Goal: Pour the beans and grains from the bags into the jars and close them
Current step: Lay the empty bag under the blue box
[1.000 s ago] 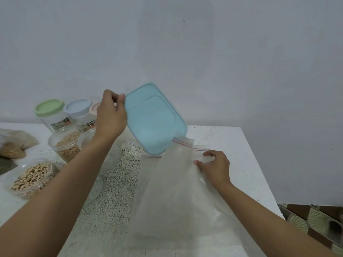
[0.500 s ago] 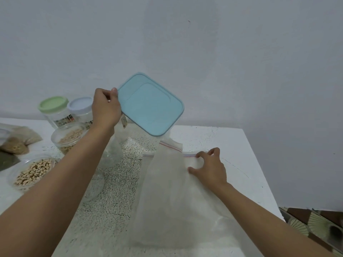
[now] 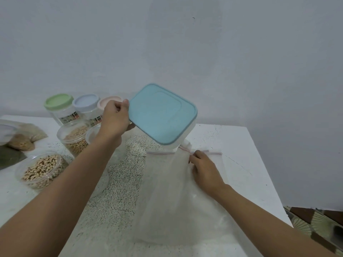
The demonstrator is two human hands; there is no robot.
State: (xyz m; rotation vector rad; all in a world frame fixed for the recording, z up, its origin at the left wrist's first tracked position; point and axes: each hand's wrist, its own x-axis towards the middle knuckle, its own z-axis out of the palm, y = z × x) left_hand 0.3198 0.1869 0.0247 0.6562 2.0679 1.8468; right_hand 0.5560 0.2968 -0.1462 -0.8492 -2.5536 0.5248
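Observation:
My left hand (image 3: 115, 119) grips the left edge of a square clear container with a light blue lid (image 3: 161, 114). It holds the container tilted in the air above the table, and the low corner hangs right over the mouth of a large clear zip bag (image 3: 172, 197). The bag lies flat on the white table (image 3: 241, 145), red zip line at its far end. My right hand (image 3: 204, 169) pinches the bag just below that zip line. What is inside the container is hidden by the lid.
Spilled small grains (image 3: 120, 179) cover the table left of the bag. At the left stand an open jar of soybeans (image 3: 74, 140), an open jar of black-eyed peas (image 3: 41, 171) and three lidded jars (image 3: 61, 108). Grain bags (image 3: 24, 140) lie far left. The table's right edge drops to tiled floor.
My left hand has swung the blue-lidded container from steeply tilted to flatter and shifted it rightward over the bag's mouth. My right hand has stayed at the bag's zip edge.

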